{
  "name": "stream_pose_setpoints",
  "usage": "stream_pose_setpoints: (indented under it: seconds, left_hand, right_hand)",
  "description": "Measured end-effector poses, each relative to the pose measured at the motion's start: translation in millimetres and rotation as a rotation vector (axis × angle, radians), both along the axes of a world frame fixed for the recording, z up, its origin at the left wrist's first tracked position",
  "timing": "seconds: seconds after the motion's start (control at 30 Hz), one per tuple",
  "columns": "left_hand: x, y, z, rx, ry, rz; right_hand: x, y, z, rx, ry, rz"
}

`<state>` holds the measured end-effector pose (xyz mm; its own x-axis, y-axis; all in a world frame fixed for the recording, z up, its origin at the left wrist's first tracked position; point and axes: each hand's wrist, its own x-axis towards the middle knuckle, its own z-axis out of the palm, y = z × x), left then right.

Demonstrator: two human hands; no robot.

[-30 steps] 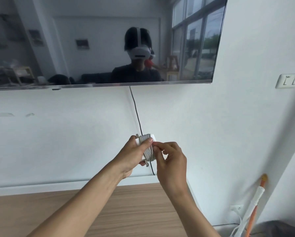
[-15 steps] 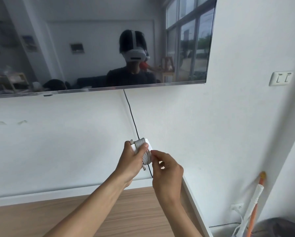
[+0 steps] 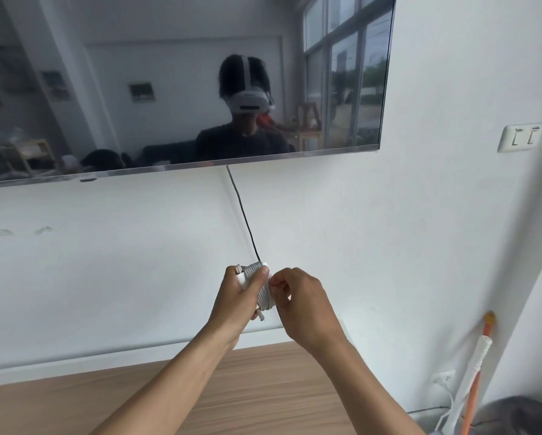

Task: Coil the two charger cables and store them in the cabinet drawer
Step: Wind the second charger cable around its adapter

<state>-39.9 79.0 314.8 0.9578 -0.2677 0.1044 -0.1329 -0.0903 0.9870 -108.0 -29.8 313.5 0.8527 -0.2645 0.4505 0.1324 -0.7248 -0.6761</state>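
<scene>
Left hand (image 3: pixel 236 304) grips cable-wound charger (image 3: pixel 257 285); right hand (image 3: pixel 304 304) pinches cable; wooden worktop (image 3: pixel 263 394), white wall (image 3: pixel 420 230), TV (image 3: pixel 169 89).

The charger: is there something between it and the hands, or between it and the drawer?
Nothing lies between the hands and the charger: the left hand grips it and the right hand pinches its wrapped cable. The drawer is not in view, so that path cannot be judged.

I see a home living room: a wall-mounted black television screen (image 3: pixel 169 89) reflecting a sofa, above a light wooden cabinet top (image 3: pixel 263 387).
</scene>
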Motion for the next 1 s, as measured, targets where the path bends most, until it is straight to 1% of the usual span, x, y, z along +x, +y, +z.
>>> stream_pose_setpoints:
  seconds: [0.1, 0.23, 0.33, 0.43, 0.53, 0.67, 0.73, 0.83, 0.93, 1.0]
  left_hand:
    - [-0.1, -0.7, -1.5, -0.043, 0.139, 0.056]
    - [-4.2, -2.3, -6.5, -0.072, 0.277, 0.071]
    - [-4.5, -3.4, -9.6, -0.080, 0.280, 0.075]
    - [-3.4, -3.3, -13.2, -0.085, 0.237, 0.070]
    - [-4.8, -4.4, -13.3, -0.113, 0.244, 0.051]
    - [-5.5, -9.4, -8.5, -0.170, 0.271, 0.060]
    - [-5.5, -11.8, -7.7, -0.180, 0.242, 0.073]
    - [-4.9, -13.2, -8.1, -0.181, 0.188, 0.098]
    - [-3.9, -15.6, -6.9, -0.225, 0.185, 0.102]
    - [-4.0, -17.6, -5.5, -0.249, 0.170, 0.123]
  right_hand:
    - [-3.1, 6.0, -5.0, -0.078, 0.006, 0.068]
    - [-7.0, 3.7, -7.2, -0.078, 0.056, 0.125]
    - [-8.4, -1.9, -6.9, -0.073, 0.094, 0.127]
    - [-7.8, -9.0, -4.1, -0.139, 0.117, 0.101]
    - [-4.8, -14.8, -0.5, -0.138, 0.067, 0.068]
    - [-1.9, -10.9, -5.5, 0.023, -0.041, -0.013]
    - [-2.2, -7.8, -8.1, 0.106, -0.079, -0.041]
    - [-0.5, -6.7, -8.6, 0.180, -0.075, -0.043]
    - [2.3, -3.9, -9.4, 0.396, -0.078, -0.040]
    - [1.8, 1.4, -12.2, 0.471, -0.128, -0.048]
